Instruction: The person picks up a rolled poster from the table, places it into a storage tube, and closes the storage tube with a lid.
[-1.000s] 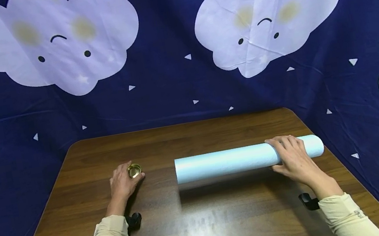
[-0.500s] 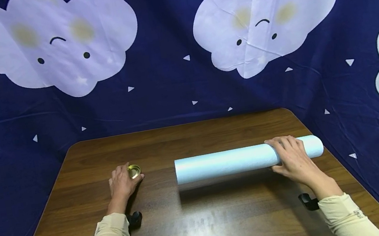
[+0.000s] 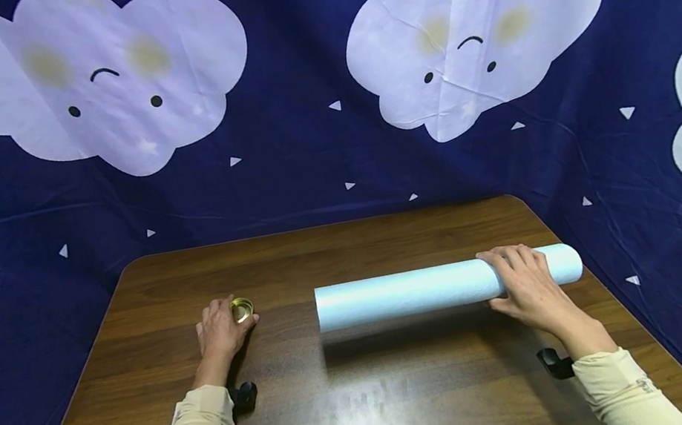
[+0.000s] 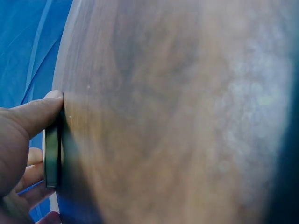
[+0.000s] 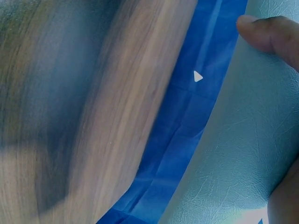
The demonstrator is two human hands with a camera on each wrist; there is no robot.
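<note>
On the left of the table (image 3: 340, 250), my left hand (image 3: 220, 330) pinches a small, shallow, gold-coloured round lid (image 3: 248, 305) between thumb and fingers. Its hollow side faces up in the head view. The left wrist view has the lid (image 4: 53, 156) edge-on, the thumb (image 4: 39, 112) at one end and fingers at the other. Across the right side, my right hand (image 3: 525, 283) grips a long light blue roll (image 3: 395, 295) from above, near its right end. Up close, the roll (image 5: 243, 126) has a fine creased texture. A dark shadow lies on the table below it.
A dark blue cloth (image 3: 307, 173) printed with clouds and small white triangles hangs right behind the table. Black wrist mounts (image 3: 245, 396) stick out inward from both cuffs. The table's right edge passes close by the roll's right end.
The hands, lid and roll keep nearly the same places. The head view has tilted very slightly, so the backdrop sits a little lower and further left.
</note>
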